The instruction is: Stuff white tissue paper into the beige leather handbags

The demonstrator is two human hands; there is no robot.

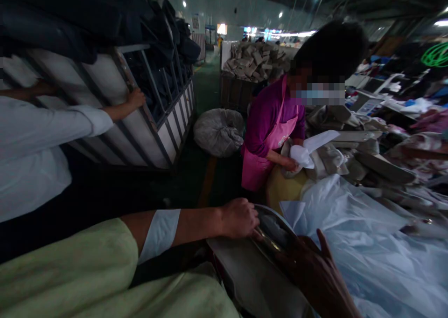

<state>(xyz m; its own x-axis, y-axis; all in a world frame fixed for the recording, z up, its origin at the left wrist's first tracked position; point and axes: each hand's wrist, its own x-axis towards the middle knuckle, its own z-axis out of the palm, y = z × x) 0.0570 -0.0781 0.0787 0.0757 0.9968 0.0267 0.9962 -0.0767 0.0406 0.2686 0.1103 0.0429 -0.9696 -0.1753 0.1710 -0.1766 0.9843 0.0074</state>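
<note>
ok so on my feed what looks like a grey bag [254,273] is lying right below me, its opening gaping, so it's not sitting closed yet. My left hand [241,218] is clenching the rim; my right hand [310,266] is resting over the other side, can't tell if it's gripping. Inside is looking too dark to judge. More grey pieces [360,136] are lying beyond, finished or not, no clue

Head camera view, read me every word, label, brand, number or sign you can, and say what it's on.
No text can be read in this view.
Pink apron: small pale mark on its front, too blurred to tell whether it is lettering.
Dark poster on the back wall: too small to read.
</note>
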